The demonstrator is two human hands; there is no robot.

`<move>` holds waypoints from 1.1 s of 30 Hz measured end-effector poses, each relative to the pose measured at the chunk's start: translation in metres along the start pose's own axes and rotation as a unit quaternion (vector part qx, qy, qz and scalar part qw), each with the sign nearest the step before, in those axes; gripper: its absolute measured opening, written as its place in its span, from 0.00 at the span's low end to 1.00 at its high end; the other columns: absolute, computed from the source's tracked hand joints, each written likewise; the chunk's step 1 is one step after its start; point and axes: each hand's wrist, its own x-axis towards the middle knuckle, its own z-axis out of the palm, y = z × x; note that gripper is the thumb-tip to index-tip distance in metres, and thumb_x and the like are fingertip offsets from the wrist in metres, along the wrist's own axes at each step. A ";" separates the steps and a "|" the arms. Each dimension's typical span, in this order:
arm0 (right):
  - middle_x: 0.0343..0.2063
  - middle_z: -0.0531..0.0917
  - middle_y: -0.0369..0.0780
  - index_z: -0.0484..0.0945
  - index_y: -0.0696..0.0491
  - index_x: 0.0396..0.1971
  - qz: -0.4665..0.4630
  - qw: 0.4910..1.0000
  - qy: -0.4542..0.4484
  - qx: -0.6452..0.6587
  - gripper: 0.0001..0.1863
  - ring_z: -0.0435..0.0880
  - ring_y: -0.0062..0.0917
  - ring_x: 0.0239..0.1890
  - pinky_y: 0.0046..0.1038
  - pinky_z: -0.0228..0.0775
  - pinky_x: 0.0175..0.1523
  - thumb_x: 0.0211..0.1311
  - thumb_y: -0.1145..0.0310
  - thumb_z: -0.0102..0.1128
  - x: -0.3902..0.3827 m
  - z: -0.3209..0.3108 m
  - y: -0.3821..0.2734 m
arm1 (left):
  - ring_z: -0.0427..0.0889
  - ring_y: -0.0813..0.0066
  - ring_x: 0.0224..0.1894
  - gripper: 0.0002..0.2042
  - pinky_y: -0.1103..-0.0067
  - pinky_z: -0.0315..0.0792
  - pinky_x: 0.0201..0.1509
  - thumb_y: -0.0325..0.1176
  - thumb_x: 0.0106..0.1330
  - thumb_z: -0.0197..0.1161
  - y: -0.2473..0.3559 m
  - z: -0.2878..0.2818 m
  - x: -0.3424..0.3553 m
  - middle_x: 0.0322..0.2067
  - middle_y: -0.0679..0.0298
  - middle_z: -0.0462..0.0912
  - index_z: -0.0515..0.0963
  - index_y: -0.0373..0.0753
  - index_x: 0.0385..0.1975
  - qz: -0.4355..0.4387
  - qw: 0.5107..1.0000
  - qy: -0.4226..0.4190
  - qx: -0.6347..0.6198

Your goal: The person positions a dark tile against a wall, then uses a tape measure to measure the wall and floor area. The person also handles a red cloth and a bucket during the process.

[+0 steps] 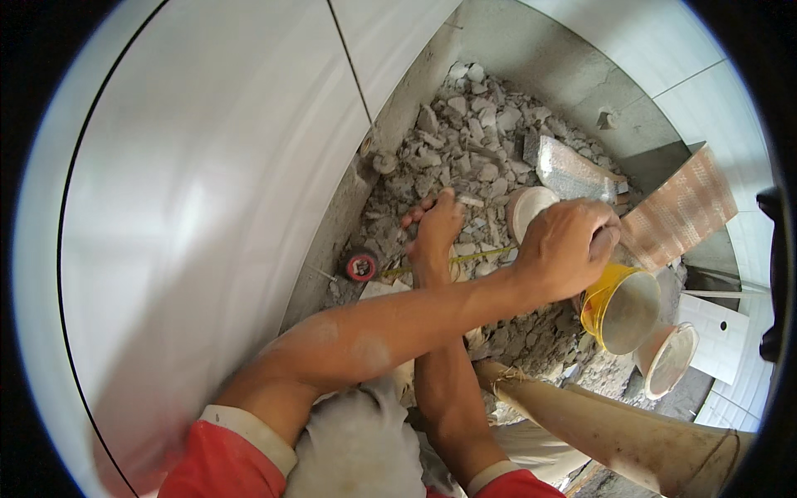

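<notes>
My bare forearms cross, the left over the right. My left hand (571,247) is raised on the right side, its fingers curled closed. Whatever may be inside them is hidden. My right hand (436,226) is over the rubble, fingers bent but apart, with nothing visible in them. A small pale chip (470,200) shows beside its fingertips; I cannot tell if they touch. To the left of that hand lies a round red-and-black tape measure (361,266). Its yellow blade (481,255) runs out across the rubble, passing behind my right wrist.
Broken rubble (486,116) fills the corner between large white wall tiles (207,149). At right stand a yellow bucket (602,307), a pale tub (671,361) and a leaning brown tile piece (685,212). Another round container (531,207) sits behind my left hand. A bamboo pole (614,427) crosses lower right.
</notes>
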 end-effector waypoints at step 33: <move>0.53 0.76 0.57 0.48 0.63 0.72 -0.333 0.785 0.182 -0.489 0.35 0.77 0.49 0.54 0.44 0.66 0.61 0.72 0.64 0.47 -0.048 -0.160 -0.042 | 0.83 0.57 0.38 0.15 0.66 0.75 0.46 0.38 0.66 0.56 -0.022 -0.054 -0.064 0.36 0.53 0.85 0.82 0.36 0.44 -0.128 0.935 0.000 0.331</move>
